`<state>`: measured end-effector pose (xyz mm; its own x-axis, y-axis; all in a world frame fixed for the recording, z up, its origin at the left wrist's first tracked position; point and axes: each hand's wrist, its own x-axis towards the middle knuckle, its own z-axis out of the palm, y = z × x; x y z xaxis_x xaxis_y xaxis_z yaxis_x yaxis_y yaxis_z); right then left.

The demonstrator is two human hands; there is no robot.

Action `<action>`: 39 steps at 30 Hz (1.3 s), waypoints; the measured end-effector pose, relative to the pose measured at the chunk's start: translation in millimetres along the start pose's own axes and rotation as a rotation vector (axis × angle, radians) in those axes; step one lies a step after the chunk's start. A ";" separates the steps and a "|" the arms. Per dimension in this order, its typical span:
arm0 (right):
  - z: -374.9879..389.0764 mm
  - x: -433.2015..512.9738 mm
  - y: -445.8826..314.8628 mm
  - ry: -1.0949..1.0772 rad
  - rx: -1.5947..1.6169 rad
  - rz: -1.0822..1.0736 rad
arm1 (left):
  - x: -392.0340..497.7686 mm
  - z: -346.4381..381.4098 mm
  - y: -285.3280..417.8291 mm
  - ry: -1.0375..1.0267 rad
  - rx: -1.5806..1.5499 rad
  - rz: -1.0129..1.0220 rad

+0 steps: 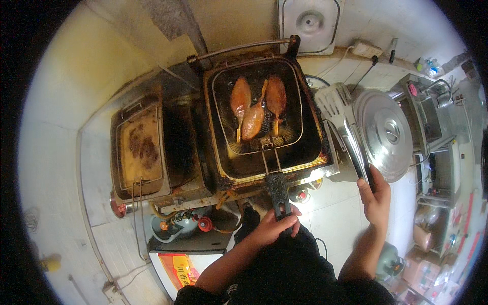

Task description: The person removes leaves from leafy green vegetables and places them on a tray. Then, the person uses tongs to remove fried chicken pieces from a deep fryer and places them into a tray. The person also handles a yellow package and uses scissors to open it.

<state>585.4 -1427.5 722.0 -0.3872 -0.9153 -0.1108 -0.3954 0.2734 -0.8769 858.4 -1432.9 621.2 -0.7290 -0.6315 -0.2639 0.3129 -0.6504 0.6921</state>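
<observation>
My left hand [271,228] grips the black handle [280,198] of a wire fry basket [302,126]. The basket sits within the square, grease-stained fryer [244,179] in front of me. In it lie three browned, glistening pieces of meat on sticks: one at left [240,97], one in the middle [253,121] with its stick pointing away, and one at right [276,95]. My right hand [376,198] holds metal tongs [352,141] with a slotted, spatula-like end. The tongs are raised right of the fryer, apart from the meat.
A second fryer [166,167] with brownish oil and its own wire basket stands left. On the right is a large pot with a round metal lid [385,133]. A gas cylinder [183,228] with a red regulator [205,224] sits below. A power strip [366,49] lies on the ledge behind.
</observation>
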 end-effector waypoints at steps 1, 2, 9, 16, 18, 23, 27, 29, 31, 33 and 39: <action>-1.0 -0.3 -0.1 0.018 -0.020 -0.011 | 1.0 -3.2 -1.2 -0.008 0.026 0.005; -2.0 -0.3 -0.8 0.017 0.019 -0.004 | 2.3 -6.2 -2.2 -0.023 0.042 0.003; -7.4 -12.4 -36.8 -0.015 -0.028 0.151 | 8.5 -14.8 -7.7 -0.064 0.096 0.054; 36.6 -8.4 -81.0 -0.196 -0.565 -0.023 | 11.8 -12.5 -14.9 -0.049 0.079 0.052; 54.0 0.9 -83.3 -0.227 -0.620 -0.068 | 12.2 -13.8 -15.7 -0.038 0.093 0.042; 83.9 21.1 -82.8 -0.156 -0.600 -0.083 | 11.9 -16.3 -14.6 -0.063 0.066 0.028; 80.9 19.7 -86.1 -0.135 -0.570 -0.026 | 10.8 -14.9 -12.1 -0.080 0.050 0.011; 77.2 14.9 -87.4 -0.197 -0.547 0.061 | 10.8 -14.3 -11.0 -0.080 0.033 0.006; 79.0 11.9 -86.7 -0.171 -0.559 -0.006 | 11.4 -14.7 -9.9 -0.092 0.046 -0.004; 84.2 11.6 -85.2 -0.144 -0.580 -0.053 | 11.7 -16.0 -8.8 -0.107 0.091 -0.017; 102.1 20.6 -85.3 -0.062 -0.744 -0.096 | 13.6 -15.1 -7.0 -0.109 0.071 -0.027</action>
<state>696.2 -1499.9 746.8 -0.2837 -0.9541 -0.0957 -0.8921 0.2992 -0.3387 855.6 -1443.3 602.6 -0.7997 -0.5622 -0.2109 0.2514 -0.6324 0.7327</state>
